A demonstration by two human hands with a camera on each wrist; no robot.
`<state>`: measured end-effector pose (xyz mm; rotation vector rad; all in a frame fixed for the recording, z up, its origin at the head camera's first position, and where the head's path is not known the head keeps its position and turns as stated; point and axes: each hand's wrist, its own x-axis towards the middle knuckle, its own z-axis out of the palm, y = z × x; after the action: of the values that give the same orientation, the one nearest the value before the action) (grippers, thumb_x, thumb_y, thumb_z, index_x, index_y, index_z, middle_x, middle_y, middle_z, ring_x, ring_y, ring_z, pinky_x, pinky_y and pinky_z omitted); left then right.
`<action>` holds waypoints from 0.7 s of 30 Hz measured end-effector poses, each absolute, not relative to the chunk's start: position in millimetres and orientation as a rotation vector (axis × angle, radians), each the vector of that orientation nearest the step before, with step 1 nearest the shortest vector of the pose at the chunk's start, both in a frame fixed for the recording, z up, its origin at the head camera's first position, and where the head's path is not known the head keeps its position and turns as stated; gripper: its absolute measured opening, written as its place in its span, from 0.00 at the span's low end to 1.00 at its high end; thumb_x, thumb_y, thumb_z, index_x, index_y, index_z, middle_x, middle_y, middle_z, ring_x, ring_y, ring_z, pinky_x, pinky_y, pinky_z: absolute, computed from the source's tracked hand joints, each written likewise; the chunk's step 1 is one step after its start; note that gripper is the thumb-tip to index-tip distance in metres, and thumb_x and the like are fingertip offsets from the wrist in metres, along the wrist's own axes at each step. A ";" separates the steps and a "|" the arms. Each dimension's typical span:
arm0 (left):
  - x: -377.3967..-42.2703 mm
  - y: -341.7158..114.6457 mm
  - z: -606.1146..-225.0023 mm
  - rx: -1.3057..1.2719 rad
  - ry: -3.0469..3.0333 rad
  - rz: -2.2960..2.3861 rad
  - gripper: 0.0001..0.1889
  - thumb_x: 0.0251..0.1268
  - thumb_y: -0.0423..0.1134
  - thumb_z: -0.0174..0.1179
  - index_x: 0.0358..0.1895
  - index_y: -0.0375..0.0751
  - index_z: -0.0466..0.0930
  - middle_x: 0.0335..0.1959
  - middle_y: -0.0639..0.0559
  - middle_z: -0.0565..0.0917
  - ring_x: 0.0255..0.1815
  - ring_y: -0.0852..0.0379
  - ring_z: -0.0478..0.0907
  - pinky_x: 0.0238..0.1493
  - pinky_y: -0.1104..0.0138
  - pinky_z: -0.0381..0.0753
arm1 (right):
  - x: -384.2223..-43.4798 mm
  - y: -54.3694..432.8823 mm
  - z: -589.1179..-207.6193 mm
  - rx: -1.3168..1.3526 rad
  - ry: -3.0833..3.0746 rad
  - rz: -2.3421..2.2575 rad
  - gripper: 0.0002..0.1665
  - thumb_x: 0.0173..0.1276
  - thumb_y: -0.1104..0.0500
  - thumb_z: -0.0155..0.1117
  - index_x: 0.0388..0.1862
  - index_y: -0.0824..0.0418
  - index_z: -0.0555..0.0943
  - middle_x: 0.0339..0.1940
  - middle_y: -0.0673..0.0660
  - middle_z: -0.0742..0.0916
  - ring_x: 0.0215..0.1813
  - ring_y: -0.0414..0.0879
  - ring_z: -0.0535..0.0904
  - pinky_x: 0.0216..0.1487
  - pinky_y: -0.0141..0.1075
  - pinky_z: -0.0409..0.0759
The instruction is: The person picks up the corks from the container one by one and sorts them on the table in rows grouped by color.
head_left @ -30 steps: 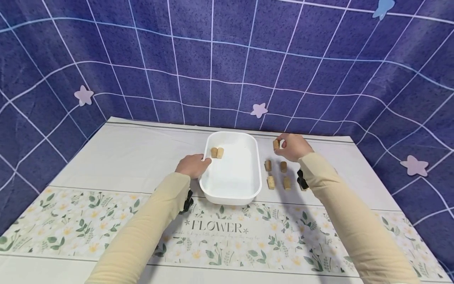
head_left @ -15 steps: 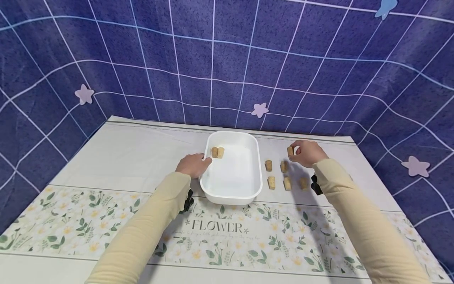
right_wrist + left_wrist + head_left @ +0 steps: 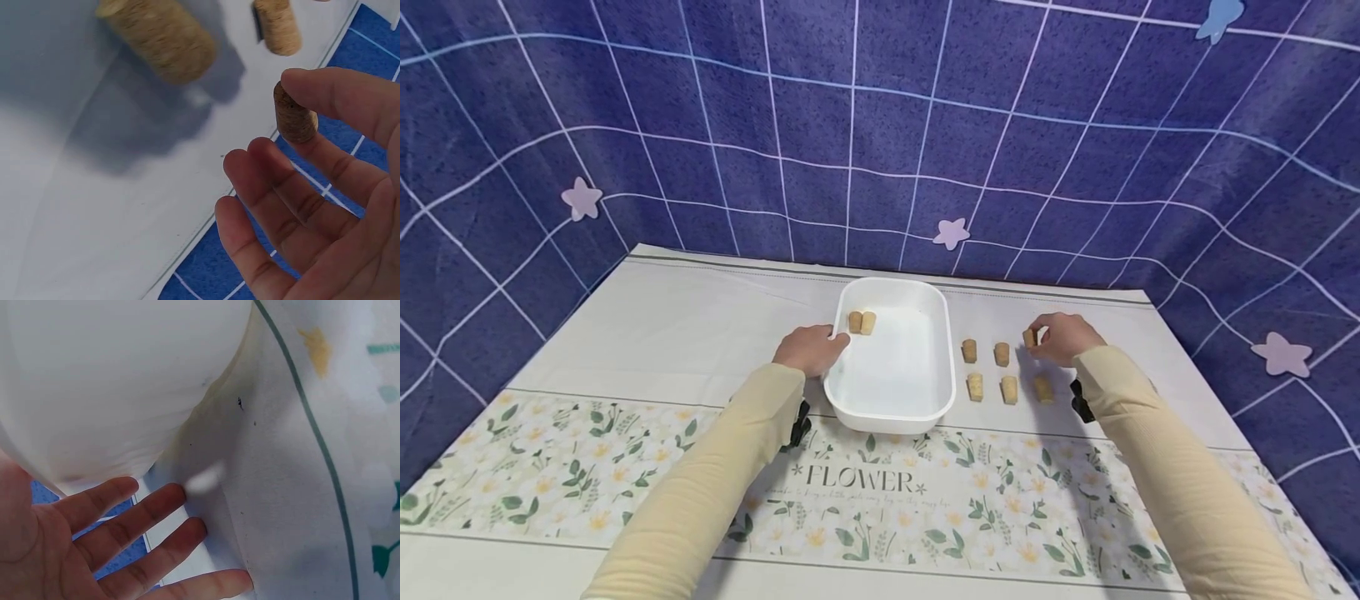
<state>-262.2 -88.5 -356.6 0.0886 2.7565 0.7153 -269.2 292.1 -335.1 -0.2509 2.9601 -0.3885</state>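
My left hand (image 3: pixel 808 350) holds the left side of a white rectangular tub (image 3: pixel 891 417), thumb over the rim and fingers along the outer wall. In the left wrist view those fingers are spread, and the thumb is hidden. Two corks (image 3: pixel 868 323) lie side by side in the tub's far left corner. My right hand (image 3: pixel 1066 338) pinches a cork (image 3: pixel 295 115) between thumb and index finger, above the table right of the tub. Its other fingers are loosely bent. Under and beside it, several corks (image 3: pixel 1009 390) stand in two rows.
A white cloth with a floral band (image 3: pixel 880 492) lettered FLOWER covers the table. Behind it and at the sides hangs a blue curtain (image 3: pixel 775 125) with white grid lines and stars. The tub's wall rises between the standing corks and the two inside.
My right hand, with the cork in it, has moved right and nearer to me, coming lower over the end of the back row. My left hand has stayed at the tub.
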 end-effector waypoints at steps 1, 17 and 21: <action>-261.5 -88.1 -355.8 0.085 2.754 0.718 0.30 0.79 0.51 0.36 0.72 0.37 0.71 0.55 0.39 0.83 0.48 0.45 0.80 0.55 0.54 0.77 | -268.9 293.1 -336.4 -0.239 2.954 -0.385 0.26 0.62 0.60 0.69 0.56 0.73 0.79 0.38 0.65 0.86 0.38 0.56 0.82 0.43 0.50 0.80; -261.7 -87.4 -357.2 0.094 2.770 0.691 0.31 0.80 0.51 0.36 0.73 0.35 0.69 0.58 0.37 0.81 0.51 0.43 0.79 0.58 0.52 0.76 | -271.0 302.5 -352.7 -0.144 2.883 -0.328 0.26 0.62 0.61 0.72 0.57 0.70 0.79 0.40 0.64 0.86 0.40 0.56 0.81 0.42 0.48 0.79; -261.4 -87.2 -357.0 0.090 2.772 0.698 0.30 0.80 0.51 0.36 0.73 0.35 0.69 0.58 0.37 0.82 0.51 0.43 0.79 0.58 0.52 0.76 | -272.0 304.5 -356.3 -0.152 2.879 -0.330 0.25 0.62 0.60 0.72 0.56 0.70 0.80 0.38 0.63 0.86 0.40 0.56 0.81 0.43 0.49 0.79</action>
<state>-261.4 -87.2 -357.0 0.0901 2.7722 0.6984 -272.0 304.5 -356.3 -0.1518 2.8791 -0.3304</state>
